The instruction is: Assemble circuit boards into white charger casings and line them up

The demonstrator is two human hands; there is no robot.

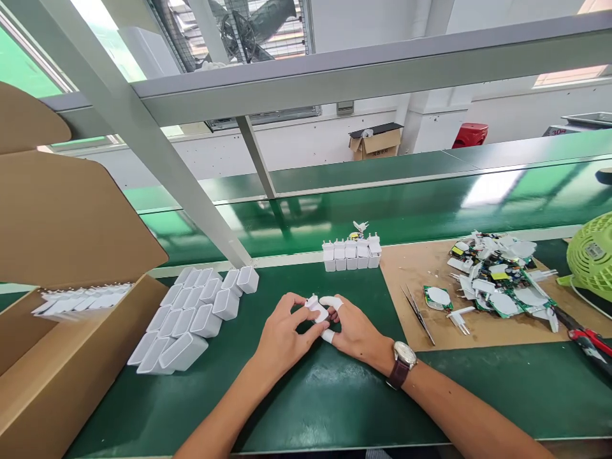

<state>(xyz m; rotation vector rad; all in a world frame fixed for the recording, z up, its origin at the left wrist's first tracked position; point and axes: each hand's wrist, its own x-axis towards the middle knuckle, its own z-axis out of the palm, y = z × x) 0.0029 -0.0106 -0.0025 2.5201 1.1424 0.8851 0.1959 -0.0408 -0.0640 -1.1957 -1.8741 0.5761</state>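
We held a small white plastic housing (313,302) over the green worktop (310,408), midway between our two hands. Our left hand (287,328) pinched it narrowly with thumb and forefinger; our right hand (356,326) met its right side with the forefinger, but we could not tell whether the thumb gripped it as well. White covers (331,301) sheathed that forefinger and thumb, and we wore a wristwatch (404,354) on the right wrist. Just beyond our hands stood a row of white casings (351,257). To our left we had hollow white casings (184,319) packed in ranks, beside a cardboard box (95,376). To our right, a brown sheet (411,268) bore tweezers (418,315), a lone circuit board (437,297) and a heap of circuit boards (502,277), near a green fan (593,255).
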